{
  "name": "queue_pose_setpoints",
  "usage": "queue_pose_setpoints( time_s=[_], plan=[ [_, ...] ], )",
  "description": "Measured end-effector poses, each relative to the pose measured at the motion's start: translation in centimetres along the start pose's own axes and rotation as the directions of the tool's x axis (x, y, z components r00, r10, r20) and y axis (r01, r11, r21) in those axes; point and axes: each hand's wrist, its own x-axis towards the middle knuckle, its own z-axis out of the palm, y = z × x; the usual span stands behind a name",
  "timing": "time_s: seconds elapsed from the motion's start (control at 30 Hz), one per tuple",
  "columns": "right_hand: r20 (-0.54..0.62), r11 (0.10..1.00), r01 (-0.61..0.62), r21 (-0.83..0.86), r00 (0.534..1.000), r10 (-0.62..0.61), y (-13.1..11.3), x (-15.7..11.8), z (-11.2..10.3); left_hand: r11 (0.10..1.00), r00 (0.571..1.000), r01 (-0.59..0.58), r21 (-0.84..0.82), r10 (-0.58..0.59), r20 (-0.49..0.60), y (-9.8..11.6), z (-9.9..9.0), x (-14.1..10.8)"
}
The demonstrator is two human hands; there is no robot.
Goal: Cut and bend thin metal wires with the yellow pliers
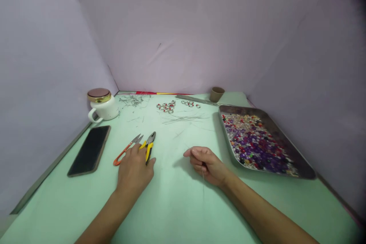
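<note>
My left hand lies on the table over a pair of pliers with yellow and black handles. Its fingers curl over one handle and the thumb rests beside the other; the palm hides the handle ends. Just left of the pliers lie orange-handled thread snips, their blades pointing away and partly under my fingers. My right hand, closed in a pinch above the middle of the table, grips a thin wire. One end of that wire runs down toward me, and a faint bit shows past the fingertips.
A metal tray of mixed beads stands at the right. Beaded wire pieces, loose wires, wire scraps and a small brown cup are toward the back. At left are a phone and a lidded white mug.
</note>
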Motion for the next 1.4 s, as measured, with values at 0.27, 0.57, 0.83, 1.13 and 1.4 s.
queue_pose_setpoints(
  time_s=[0.27,0.57,0.83,1.13,1.4],
  plan=[
    [0.041,0.929,-0.056,-0.365,0.996,0.076,0.2,-0.7,1.2,0.926,0.864,-0.286,-0.247,0.137,-0.485,1.2,-1.6,-1.4],
    [0.082,0.916,0.12,-0.384,0.992,-0.096,0.9,-0.4,1.3,0.909,0.939,-0.341,-0.238,0.341,-0.04,4.1,-0.9,-3.2],
    [-0.007,0.957,0.177,-0.229,0.983,-0.183,1.3,0.2,1.0,0.904,0.978,-0.145,-0.402,0.192,0.078,4.1,-1.2,-2.6],
    [0.003,0.982,0.133,-0.135,0.991,-0.133,1.1,0.3,0.5,0.872,0.959,-0.046,-0.487,0.175,0.222,3.7,-1.2,-1.4],
    [-0.06,0.979,0.048,-0.198,0.996,-0.061,1.0,0.4,1.1,0.793,0.952,-0.027,-0.609,0.207,0.227,4.6,-2.3,0.1]
  ],
)
